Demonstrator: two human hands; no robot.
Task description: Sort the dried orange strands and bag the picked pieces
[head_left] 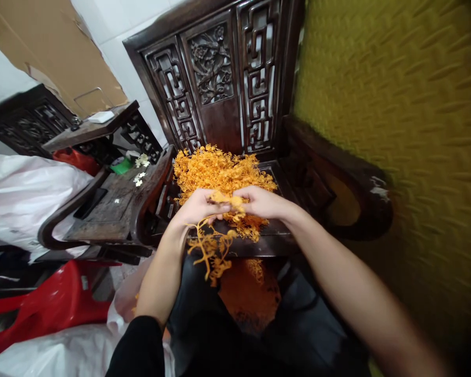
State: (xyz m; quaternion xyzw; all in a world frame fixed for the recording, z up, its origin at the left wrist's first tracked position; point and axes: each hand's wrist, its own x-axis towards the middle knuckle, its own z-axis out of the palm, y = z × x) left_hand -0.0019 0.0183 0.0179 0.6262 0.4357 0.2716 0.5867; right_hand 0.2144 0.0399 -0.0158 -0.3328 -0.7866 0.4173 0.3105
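Note:
A heap of tangled orange plastic-looking sprigs (220, 170) lies on the seat of a dark carved wooden chair. In front of the heap my left hand (202, 205) has its thumb and fingers closed on an orange branching sprig (211, 248), whose thin stems hang down below it. My right hand (261, 202) pinches the upper end of the same orange bunch, close to the left fingertips. The hands nearly touch; some fingers are hidden behind the sprigs. More orange pieces hang over the seat's front edge.
The chair's carved back (220, 99) rises behind the heap, and its armrest (361, 204) curves at the right beside a yellow textured surface (408, 104). At the left are a side table with a green tape roll (121, 165), white bags (27, 191) and a red plastic stool (63, 303).

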